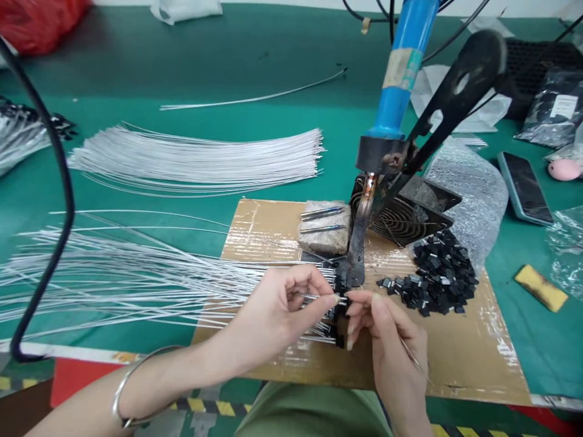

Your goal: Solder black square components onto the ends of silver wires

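Observation:
My left hand (285,312) is closed in a pinch on a white wire, whose end points right toward my other hand. My right hand (392,340) is closed, with a thin solder wire (410,352) running through its fingers and out below the palm. A small dark piece lies at its fingertips; I cannot make out whether it is gripped. Just above both hands hangs the tip of a blue-handled soldering iron (392,91), held in a black stand (455,91). Beneath and left of my hands, white wires (182,273) with black connectors (339,337) at their right ends lie in a loose spread.
Cardboard (455,358) covers the front of the green table (113,79). On it are a pile of black connectors (444,273), a fan (405,218) and a grey block (323,240) bearing two metal tips. A white wire bundle (204,158), phone (526,188) and yellow sponge (540,287) lie around.

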The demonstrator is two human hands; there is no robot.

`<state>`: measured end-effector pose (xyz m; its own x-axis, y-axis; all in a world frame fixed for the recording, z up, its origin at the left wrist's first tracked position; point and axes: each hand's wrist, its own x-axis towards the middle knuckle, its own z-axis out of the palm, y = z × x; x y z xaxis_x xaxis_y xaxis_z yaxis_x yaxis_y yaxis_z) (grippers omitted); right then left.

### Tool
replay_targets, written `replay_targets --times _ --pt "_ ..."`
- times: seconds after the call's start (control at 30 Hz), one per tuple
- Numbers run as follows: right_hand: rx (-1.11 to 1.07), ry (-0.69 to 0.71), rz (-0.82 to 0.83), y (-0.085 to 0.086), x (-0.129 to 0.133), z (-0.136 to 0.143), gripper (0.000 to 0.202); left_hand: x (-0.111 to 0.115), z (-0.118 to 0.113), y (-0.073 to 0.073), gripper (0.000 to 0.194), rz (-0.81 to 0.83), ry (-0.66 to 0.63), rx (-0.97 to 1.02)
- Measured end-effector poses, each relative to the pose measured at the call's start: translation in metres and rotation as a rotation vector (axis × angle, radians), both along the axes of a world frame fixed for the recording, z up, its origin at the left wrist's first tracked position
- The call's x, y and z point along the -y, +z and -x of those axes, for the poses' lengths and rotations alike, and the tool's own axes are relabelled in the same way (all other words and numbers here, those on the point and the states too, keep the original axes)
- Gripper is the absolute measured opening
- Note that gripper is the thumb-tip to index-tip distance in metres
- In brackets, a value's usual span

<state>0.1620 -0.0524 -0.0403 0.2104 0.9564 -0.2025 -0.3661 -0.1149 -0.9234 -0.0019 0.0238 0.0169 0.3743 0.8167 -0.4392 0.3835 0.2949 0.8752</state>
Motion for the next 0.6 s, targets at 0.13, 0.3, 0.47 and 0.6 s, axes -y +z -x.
replay_targets --times 0.13,0.3,0.47,0.6 --pt "-0.041 0.031 0.03 0.005 -0.002 0.009 0.017 0.003 -0.001 -0.003 0.025 -0.008 0.023 0.034" --pt "-0.145 0.02 0.167 0.016 -0.006 0.012 0.016 0.007 -0.001 -0.007 0.023 -0.042 0.042 0.058" --pt "-0.198 -0.01 0.235 0.024 -0.008 0.015 0.02 0.009 0.0 -0.009 0.024 -0.087 0.025 0.034" --pt "-0.217 -0.014 0.261 0.027 -0.008 0.016 0.023 0.011 0.001 -0.01 0.024 -0.127 0.017 -0.003"
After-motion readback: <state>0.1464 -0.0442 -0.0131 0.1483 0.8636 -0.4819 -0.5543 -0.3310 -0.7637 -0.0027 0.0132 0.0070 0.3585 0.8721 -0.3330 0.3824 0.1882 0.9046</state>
